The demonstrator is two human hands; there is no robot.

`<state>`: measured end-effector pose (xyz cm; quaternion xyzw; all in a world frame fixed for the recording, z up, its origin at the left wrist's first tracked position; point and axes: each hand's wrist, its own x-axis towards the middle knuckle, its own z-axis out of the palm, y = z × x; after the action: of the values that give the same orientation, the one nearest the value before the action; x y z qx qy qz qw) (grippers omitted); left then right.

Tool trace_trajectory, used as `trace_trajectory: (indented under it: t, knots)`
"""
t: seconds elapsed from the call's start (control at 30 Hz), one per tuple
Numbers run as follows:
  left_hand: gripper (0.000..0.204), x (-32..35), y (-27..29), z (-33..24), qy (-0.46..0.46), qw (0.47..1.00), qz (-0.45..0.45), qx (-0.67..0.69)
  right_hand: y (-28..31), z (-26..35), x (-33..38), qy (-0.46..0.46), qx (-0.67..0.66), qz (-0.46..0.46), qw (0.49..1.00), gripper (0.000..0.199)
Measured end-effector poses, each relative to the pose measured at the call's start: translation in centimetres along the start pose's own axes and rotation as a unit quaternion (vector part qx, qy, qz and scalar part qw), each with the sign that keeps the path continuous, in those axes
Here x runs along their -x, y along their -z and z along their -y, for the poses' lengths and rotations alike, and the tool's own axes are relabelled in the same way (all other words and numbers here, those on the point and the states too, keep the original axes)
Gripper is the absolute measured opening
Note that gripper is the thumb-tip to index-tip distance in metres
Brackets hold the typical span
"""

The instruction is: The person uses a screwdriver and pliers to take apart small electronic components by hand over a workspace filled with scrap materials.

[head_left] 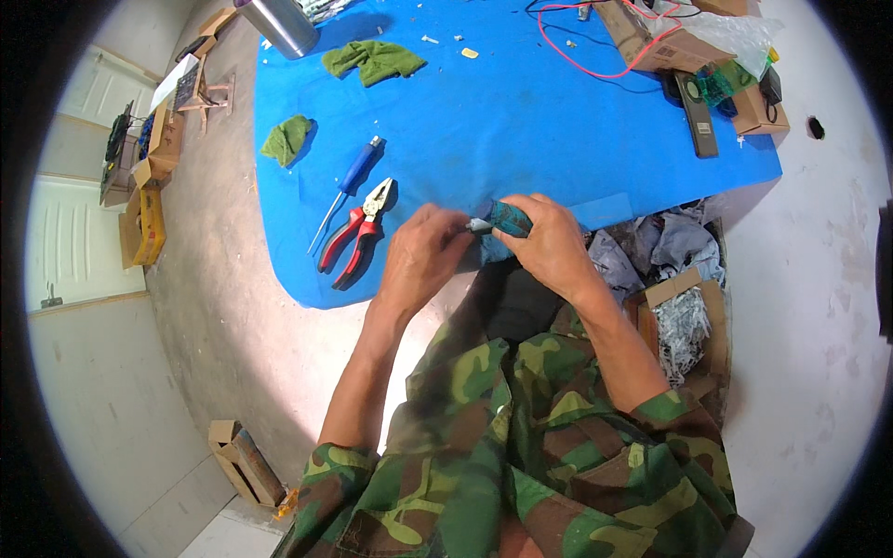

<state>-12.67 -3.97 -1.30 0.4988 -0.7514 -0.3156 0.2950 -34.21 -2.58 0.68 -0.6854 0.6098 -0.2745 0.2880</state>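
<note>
While R hand (551, 244) grips the teal-and-dark piece (511, 219) by the blue table's (465, 121) near edge, L hand (423, 253) bunches narrow at its pale tip (479, 224), hold unclear; prob. mid-job, piece not yet down.

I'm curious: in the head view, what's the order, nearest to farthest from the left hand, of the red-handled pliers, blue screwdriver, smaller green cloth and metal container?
1. Red-handled pliers: just left of the left hand.
2. Blue screwdriver: left, past the pliers.
3. Smaller green cloth: farther left.
4. Metal container: far left, top edge.
</note>
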Motion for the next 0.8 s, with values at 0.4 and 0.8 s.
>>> trace_trajectory:
  t: [0.4, 0.8]
  knots:
    - [0.026, -0.3, 0.4, 0.3, 0.004, 0.999, 0.035, 0.034, 1.1, 0.6, 0.3, -0.050, -0.124, -0.005, 0.991, 0.025]
    - [0.035, 2.5, 4.3, -3.0, 0.103, 0.963, -0.021, 0.250, 5.0, 8.4, 0.6, 0.034, -0.438, -0.063, 0.896, 0.010]
